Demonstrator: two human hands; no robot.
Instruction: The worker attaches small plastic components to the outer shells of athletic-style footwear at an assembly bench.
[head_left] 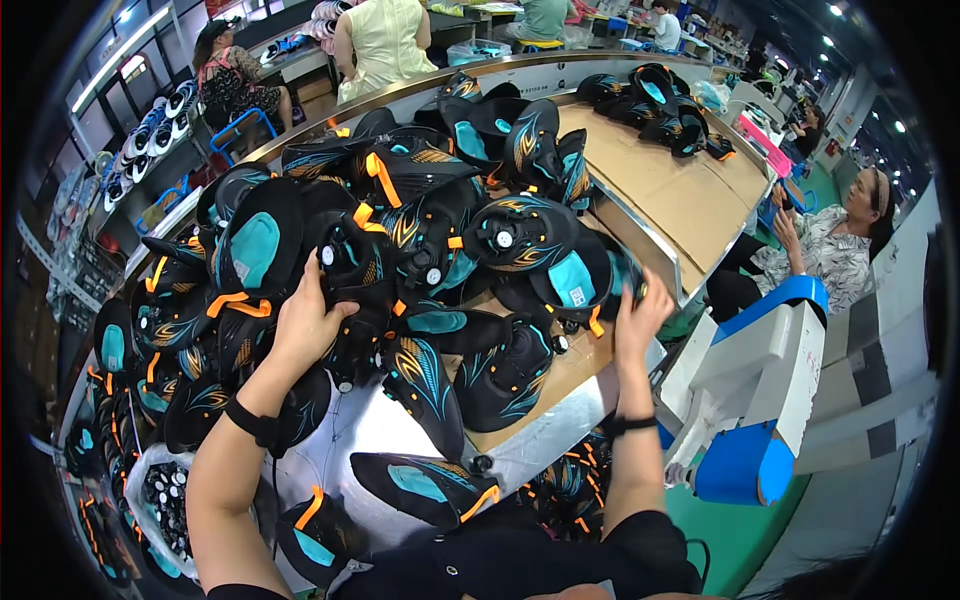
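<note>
A big heap of black shoe uppers [430, 230] with teal linings, orange pull loops and round white dials covers the table in front of me. My left hand [305, 325] presses on the left side of the heap, fingers closed over one black upper [345, 265]. My right hand [640, 318] grips the right edge of the pile, holding a black and teal upper [585, 285] at the table's edge. Both wrists wear black bands. More uppers [430, 485] lie on the grey surface close to my body.
A brown board table [670, 190] stretches to the right with another pile of uppers [655, 105] at its far end. A white and blue machine [750, 400] stands at my right. A seated person [835, 245] is at far right; others work at the back. Bins of uppers sit at left.
</note>
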